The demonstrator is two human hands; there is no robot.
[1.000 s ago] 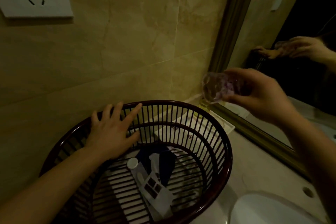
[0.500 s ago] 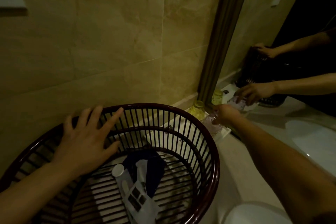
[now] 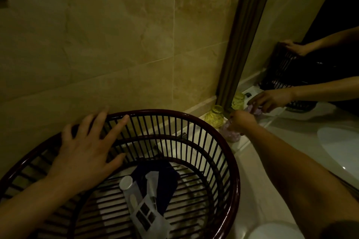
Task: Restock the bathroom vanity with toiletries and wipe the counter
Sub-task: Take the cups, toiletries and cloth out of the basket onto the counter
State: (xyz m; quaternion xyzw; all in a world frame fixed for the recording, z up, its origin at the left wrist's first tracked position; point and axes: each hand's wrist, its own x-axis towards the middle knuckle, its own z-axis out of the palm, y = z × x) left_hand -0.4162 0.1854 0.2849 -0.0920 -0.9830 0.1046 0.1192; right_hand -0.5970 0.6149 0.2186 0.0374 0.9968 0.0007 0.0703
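A dark red slatted basket (image 3: 231,161) stands on the pale counter (image 3: 250,163). Inside lie a white-capped tube (image 3: 136,198), a clear packet (image 3: 150,180) and a dark blue cloth (image 3: 165,176). My left hand (image 3: 85,153) rests flat on the basket's far-left rim, fingers spread. My right hand (image 3: 240,121) reaches past the basket to the back corner and grips a small clear pinkish jar (image 3: 231,132), which stands on a white tray (image 3: 240,145) by the mirror. A yellowish jar (image 3: 214,116) stands just left of it.
A beige tiled wall (image 3: 116,44) rises behind the basket. A framed mirror (image 3: 242,35) at the right reflects my arms, the basket and the jars. A white sink basin (image 3: 340,147) lies to the right, and a white rounded object (image 3: 275,231) sits at the bottom edge.
My right hand has carried the pinkish jar from up in front of the mirror down to the tray beside the yellowish jar. My left hand has stayed on the basket rim.
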